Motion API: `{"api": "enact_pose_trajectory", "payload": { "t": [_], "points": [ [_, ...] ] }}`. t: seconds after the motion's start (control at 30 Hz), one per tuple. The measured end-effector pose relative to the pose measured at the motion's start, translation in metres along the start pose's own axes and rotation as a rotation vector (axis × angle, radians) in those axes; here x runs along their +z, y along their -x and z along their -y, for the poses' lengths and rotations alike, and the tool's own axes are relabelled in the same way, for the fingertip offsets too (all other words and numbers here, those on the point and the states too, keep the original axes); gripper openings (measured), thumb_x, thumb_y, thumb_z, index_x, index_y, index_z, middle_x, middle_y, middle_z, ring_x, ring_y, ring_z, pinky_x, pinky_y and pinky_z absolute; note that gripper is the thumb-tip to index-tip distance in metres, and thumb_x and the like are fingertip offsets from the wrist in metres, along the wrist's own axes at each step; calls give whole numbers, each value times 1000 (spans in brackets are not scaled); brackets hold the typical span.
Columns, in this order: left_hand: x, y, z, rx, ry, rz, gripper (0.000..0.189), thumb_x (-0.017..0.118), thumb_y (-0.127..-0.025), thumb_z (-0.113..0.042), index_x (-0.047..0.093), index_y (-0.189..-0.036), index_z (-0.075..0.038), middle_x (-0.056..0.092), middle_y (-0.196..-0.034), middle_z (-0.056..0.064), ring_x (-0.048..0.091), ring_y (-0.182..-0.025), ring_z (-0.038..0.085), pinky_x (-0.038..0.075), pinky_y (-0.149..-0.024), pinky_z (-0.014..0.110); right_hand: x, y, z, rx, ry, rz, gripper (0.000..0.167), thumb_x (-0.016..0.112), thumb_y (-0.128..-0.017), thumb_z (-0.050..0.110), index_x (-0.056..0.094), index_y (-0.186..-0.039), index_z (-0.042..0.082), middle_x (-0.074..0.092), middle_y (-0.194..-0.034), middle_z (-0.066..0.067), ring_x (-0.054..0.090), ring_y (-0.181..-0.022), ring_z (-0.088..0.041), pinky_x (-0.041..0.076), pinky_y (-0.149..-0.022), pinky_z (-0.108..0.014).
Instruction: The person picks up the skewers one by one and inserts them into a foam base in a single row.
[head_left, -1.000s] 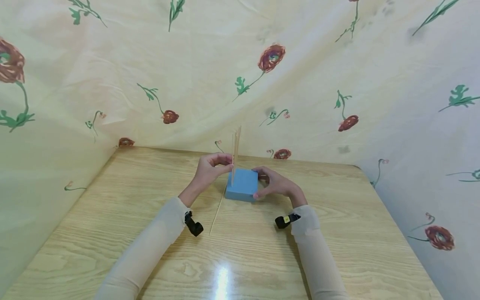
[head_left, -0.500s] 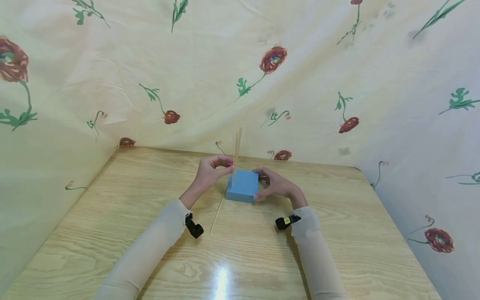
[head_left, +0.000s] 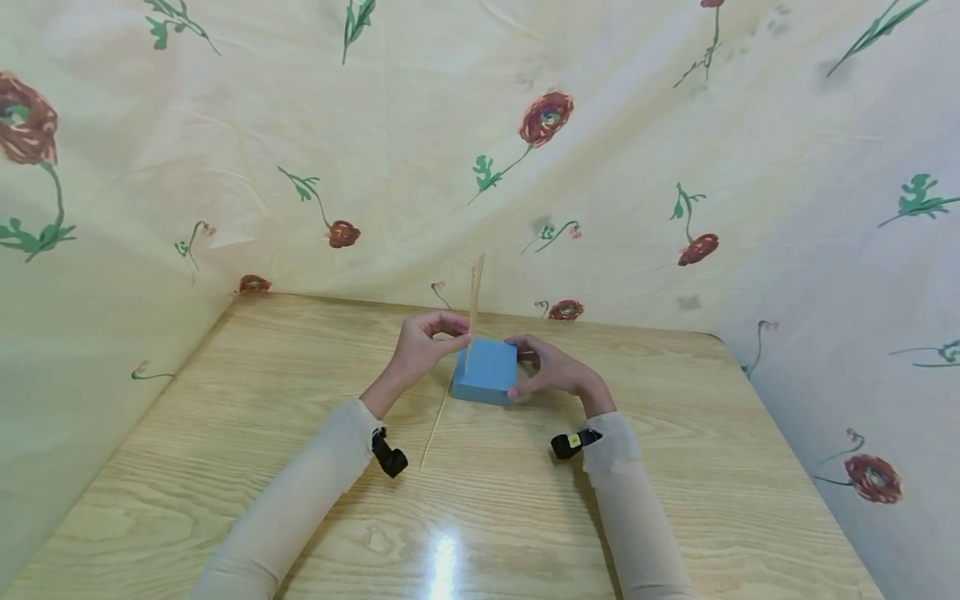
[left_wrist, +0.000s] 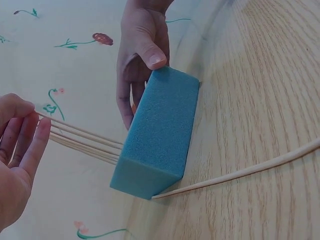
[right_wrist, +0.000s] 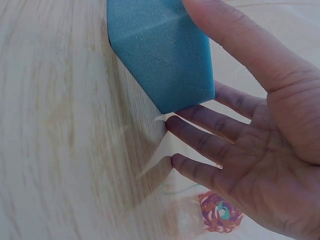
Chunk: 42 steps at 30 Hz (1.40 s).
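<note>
A blue foam block (head_left: 491,367) lies flat on the table, with several thin wooden skewers (head_left: 476,292) standing upright from its left part. My left hand (head_left: 426,343) pinches a skewer between thumb and index finger, above the block's top. In the left wrist view the skewers (left_wrist: 92,142) run in a row into the block's top face, close to one end. From the right side, my right hand (head_left: 557,369) grips the block, thumb on the near side and fingers behind. The right wrist view shows the thumb on the block (right_wrist: 165,60) and the other fingers spread beside it.
One loose skewer (head_left: 435,429) lies on the wooden table (head_left: 510,500), its far end by the block's left side. A pale cloth with printed flowers (head_left: 420,167) hangs behind the table and on both sides.
My left hand has shifted slightly to the right, and the skewer by its fingertips now stands closer to the others. The right hand and block stay almost still.
</note>
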<state>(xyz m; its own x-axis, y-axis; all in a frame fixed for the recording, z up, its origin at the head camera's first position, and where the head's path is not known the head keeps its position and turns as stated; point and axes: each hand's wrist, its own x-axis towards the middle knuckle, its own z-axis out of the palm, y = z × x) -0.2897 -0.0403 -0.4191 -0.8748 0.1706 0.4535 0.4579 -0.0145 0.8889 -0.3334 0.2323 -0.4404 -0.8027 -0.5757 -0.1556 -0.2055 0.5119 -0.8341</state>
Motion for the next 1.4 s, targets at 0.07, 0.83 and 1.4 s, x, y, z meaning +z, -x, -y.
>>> {"api": "enact_pose_trajectory", "payload": {
  "t": [0.07,0.83,1.4],
  "points": [
    [0,0,0,-7,-4,-1,20,77,-88,1,72,-105,10,74,-98,27,70,-81,6,59,-79,26,0,0,0,1,-1,-1,92,92,-76,17,40,-152,9,42,-156,-16,36,-147,-39,25,-124,-58],
    [-4,2,1,-39,-8,-1,18,77,-89,-2,74,-105,6,76,-97,18,70,-83,7,58,-77,22,1,-1,1,5,18,-5,92,91,-77,18,40,-152,7,42,-156,-17,37,-146,-39,25,-124,-57],
    [-16,7,5,-122,-17,97,26,76,-90,-2,70,-114,5,72,-105,24,69,-88,13,59,-81,24,-1,-2,-2,12,20,-7,93,92,-76,19,40,-152,9,42,-156,-17,37,-146,-39,25,-124,-58]
  ]
}}
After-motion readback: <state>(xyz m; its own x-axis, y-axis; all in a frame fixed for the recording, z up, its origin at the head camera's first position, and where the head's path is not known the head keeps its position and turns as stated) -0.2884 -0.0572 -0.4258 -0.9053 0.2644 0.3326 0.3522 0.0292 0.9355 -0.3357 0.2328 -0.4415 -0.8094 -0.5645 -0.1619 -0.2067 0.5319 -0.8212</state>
